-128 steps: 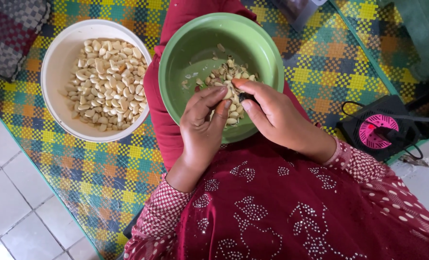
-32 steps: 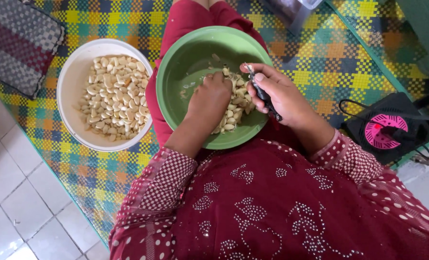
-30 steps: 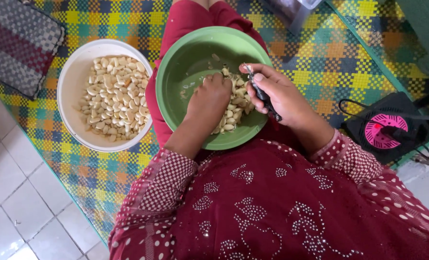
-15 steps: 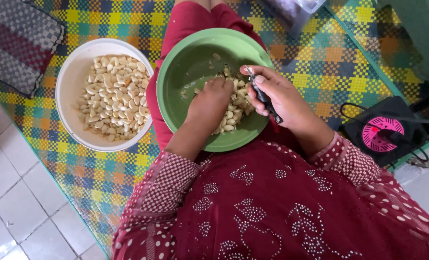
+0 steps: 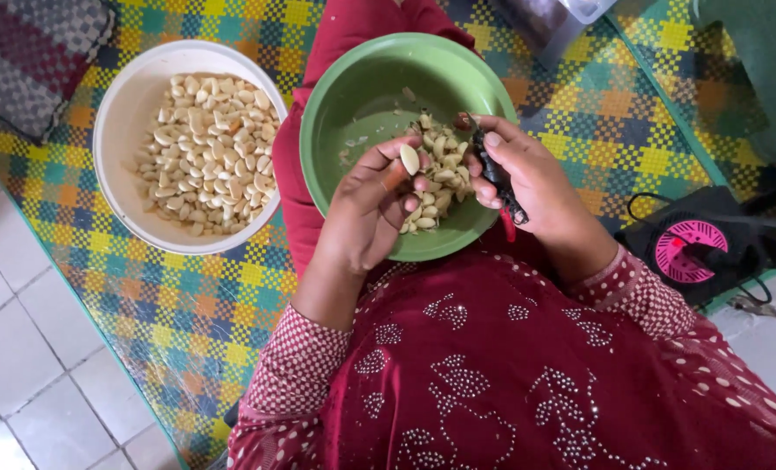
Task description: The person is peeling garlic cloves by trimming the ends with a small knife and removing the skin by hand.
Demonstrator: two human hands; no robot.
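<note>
1. The left hand (image 5: 366,209) is hovering over the near side of the green bowl (image 5: 362,87), its fingertips pinching a single pale garlic clove (image 5: 410,159) and lifting it clear of the heap.
2. The right hand (image 5: 536,191) is sitting at the bowl's right rim, its fingers curling tight around a small dark knife (image 5: 497,174) with a red end showing below the palm.
3. The two hands are lying close together but are not touching; the clove is sitting between them, just left of the knife.
4. The heap of unpeeled garlic (image 5: 440,178) is lying in the bowl's near right part, directly under and between both hands.
5. The green bowl is resting on the person's lap, on red cloth.
6. A white bowl (image 5: 122,113) is standing to the left on the checked mat (image 5: 144,287), well apart from the hands, holding many peeled cloves (image 5: 209,152).
7. A black device with a pink disc (image 5: 692,248) is lying to the right of the right forearm.
</note>
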